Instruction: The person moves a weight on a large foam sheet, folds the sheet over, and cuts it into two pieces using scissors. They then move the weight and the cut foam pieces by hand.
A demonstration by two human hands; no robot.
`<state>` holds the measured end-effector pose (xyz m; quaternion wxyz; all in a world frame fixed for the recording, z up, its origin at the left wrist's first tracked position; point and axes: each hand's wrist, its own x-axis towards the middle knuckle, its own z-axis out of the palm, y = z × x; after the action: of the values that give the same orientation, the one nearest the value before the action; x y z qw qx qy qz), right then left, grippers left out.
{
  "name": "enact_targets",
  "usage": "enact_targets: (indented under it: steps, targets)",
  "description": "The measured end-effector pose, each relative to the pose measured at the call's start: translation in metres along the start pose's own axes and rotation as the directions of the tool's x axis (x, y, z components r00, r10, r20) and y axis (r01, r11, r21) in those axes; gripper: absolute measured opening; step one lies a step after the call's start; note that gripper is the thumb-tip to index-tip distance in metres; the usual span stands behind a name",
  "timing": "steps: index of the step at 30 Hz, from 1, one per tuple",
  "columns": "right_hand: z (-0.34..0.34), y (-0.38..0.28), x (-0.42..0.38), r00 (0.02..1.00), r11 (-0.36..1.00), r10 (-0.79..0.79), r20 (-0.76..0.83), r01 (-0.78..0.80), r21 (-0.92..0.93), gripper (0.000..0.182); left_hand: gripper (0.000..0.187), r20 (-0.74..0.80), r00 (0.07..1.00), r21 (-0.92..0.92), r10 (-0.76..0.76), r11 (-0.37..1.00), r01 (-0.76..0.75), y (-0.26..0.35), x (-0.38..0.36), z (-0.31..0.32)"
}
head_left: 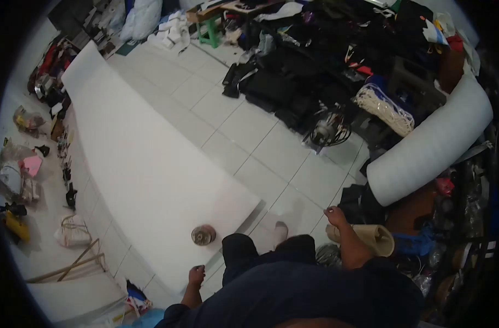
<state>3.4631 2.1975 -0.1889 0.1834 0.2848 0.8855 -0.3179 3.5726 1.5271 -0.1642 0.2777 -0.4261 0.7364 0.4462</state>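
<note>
A long white sheet (145, 164) that looks like foam lies across the tiled floor in front of me. On its near end rests a round, brownish metal-looking object (203, 235). My left hand (196, 275) hangs beside the sheet's near edge, below the round object, fingers curled; a small dark spot shows at the fingertips, too small to name. My right hand (334, 215) is raised on the other side of my knees, fingers curled in, and no object shows in it. It is nearest a brown cardboard-like roll (378, 239) under my forearm.
A thick white roll (432, 139) leans at the right. Dark cloth bundles (276, 87), a bundle of cream rope (386, 109) and a motor-like thing with cables (327, 131) lie ahead. Plastic bags (20, 169) and a wooden frame (69, 268) are at left. A green stool (208, 31) stands behind.
</note>
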Motion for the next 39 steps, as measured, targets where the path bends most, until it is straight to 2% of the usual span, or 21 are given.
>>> enact_targets:
  steps: [2, 3, 7, 8, 11, 13, 15, 16, 17, 18, 19, 20, 21, 24, 28, 30, 31, 34, 36, 37, 39]
  targets:
    - [-0.046, -0.056, 0.045, 0.999, 0.999, 0.031, -0.035, -0.03, 0.016, 0.047, 0.039, 0.184, 0.983, 0.039, -0.004, 0.999, -0.003, 0.028, 0.007, 0.028]
    - [-0.054, -0.073, 0.069, 0.999, 1.0, 0.025, -0.047, -0.024, 0.016, 0.047, 0.041, 0.307, 0.923, 0.241, 0.231, 0.92, -0.31, 0.035, 0.005, 0.034]
    - [-0.072, -0.151, 0.156, 0.99, 0.99, -0.139, -0.015, 0.139, 0.015, 0.046, 0.039, 0.169, 0.897, 0.376, -0.408, 0.868, 0.324, 0.061, 0.042, 0.061]
    - [-0.074, -0.169, 0.177, 0.986, 0.988, -0.154, 0.063, 0.155, -0.01, 0.048, 0.039, 0.194, 0.892, 0.366, -0.409, 0.874, 0.321, 0.065, 0.056, 0.07]
    - [-0.073, -0.209, 0.244, 0.982, 0.983, -0.135, 0.131, 0.15, -0.107, 0.051, 0.036, 0.184, 0.944, 0.504, 0.273, 0.799, -0.329, 0.112, 0.117, 0.091]
    - [-0.089, -0.234, 0.273, 0.992, 0.994, -0.052, 0.114, 0.062, -0.086, 0.05, 0.034, 0.231, 0.713, 0.589, 0.662, 0.488, -0.644, 0.164, 0.15, 0.086]
    - [-0.091, -0.227, 0.31, 0.992, 0.994, 0.0, 0.127, 0.014, -0.105, 0.046, 0.03, 0.356, 0.573, 0.539, 0.738, 0.339, -0.771, 0.253, 0.185, 0.063]
    - [-0.09, -0.222, 0.328, 0.985, 0.995, 0.045, 0.166, -0.03, -0.091, 0.043, 0.028, 0.434, 0.6, 0.467, 0.673, 0.401, -0.788, 0.31, 0.215, 0.047]
    - [-0.09, -0.22, 0.339, 0.991, 0.998, 0.034, 0.129, -0.027, -0.053, 0.037, 0.033, 0.228, 0.971, 0.371, 0.069, 0.916, -0.152, 0.35, 0.3, 0.063]
    - [-0.094, -0.227, 0.348, 0.99, 0.994, 0.098, 0.1, -0.092, -0.061, 0.036, 0.042, 0.254, 0.955, 0.475, 0.156, 0.84, -0.264, 0.414, 0.329, 0.058]
    - [-0.092, -0.22, 0.362, 0.989, 0.992, 0.12, 0.089, -0.122, 0.026, 0.035, 0.047, 0.16, 0.963, 0.154, 0.218, 0.958, -0.243, 0.503, 0.332, 0.057]
    - [-0.091, -0.222, 0.368, 0.987, 0.98, 0.155, 0.041, -0.159, 0.117, 0.033, 0.048, 0.075, 0.922, 0.031, 0.38, 0.923, -0.384, 0.579, 0.34, 0.051]
    - [-0.106, -0.257, 0.361, 0.916, 0.885, 0.381, 0.126, -0.401, 0.239, 0.032, 0.048, 0.144, 0.929, 0.035, 0.34, 0.937, -0.349, 0.659, 0.351, 0.039]
    - [-0.105, -0.277, 0.375, 0.849, 0.875, 0.447, 0.282, -0.481, 0.062, 0.035, 0.051, 0.043, 0.851, -0.176, 0.524, 0.842, -0.509, 0.843, 0.353, 0.016]
    - [-0.091, -0.333, 0.423, 0.644, 0.726, 0.663, 0.382, -0.678, -0.116, 0.036, 0.049, 0.016, 0.846, -0.198, 0.532, 0.831, -0.519, 0.95, 0.41, -0.013]
    - [-0.07, -0.33, 0.487, 0.637, 0.723, 0.619, 0.46, -0.691, -0.015, 0.038, 0.044, -0.017, 0.913, -0.237, 0.408, 0.885, -0.4, 0.944, 0.466, -0.021]
    - [-0.055, -0.317, 0.534, 0.616, 0.732, 0.551, 0.563, -0.681, 0.03, 0.04, 0.041, 0.009, 0.963, -0.244, 0.27, 0.934, -0.26, 0.92, 0.502, -0.028]
    - [-0.102, -0.534, 0.668, 0.897, 0.941, 0.332, 0.292, -0.291, -0.176, 0.045, 0.035, 0.166, 0.983, 0.061, -0.084, 0.995, 0.075, 0.836, 0.56, -0.052]
    - [-0.123, -0.684, 0.772, 0.996, 0.977, 0.048, 0.074, -0.031, -0.21, 0.048, 0.036, 0.238, 0.966, 0.286, -0.101, 0.958, 0.03, 0.821, 0.556, -0.064]
    - [-0.117, -0.744, 0.824, 0.97, 0.981, -0.153, -0.189, 0.125, -0.148, 0.047, 0.036, 0.252, 0.963, 0.322, -0.093, 0.947, 0.007, 0.825, 0.556, -0.069]
    - [-0.117, -0.873, 0.933, 0.935, 0.963, -0.264, -0.235, 0.268, -0.013, 0.044, 0.036, 0.259, 0.962, 0.343, -0.086, 0.939, -0.008, 0.847, 0.569, -0.083]
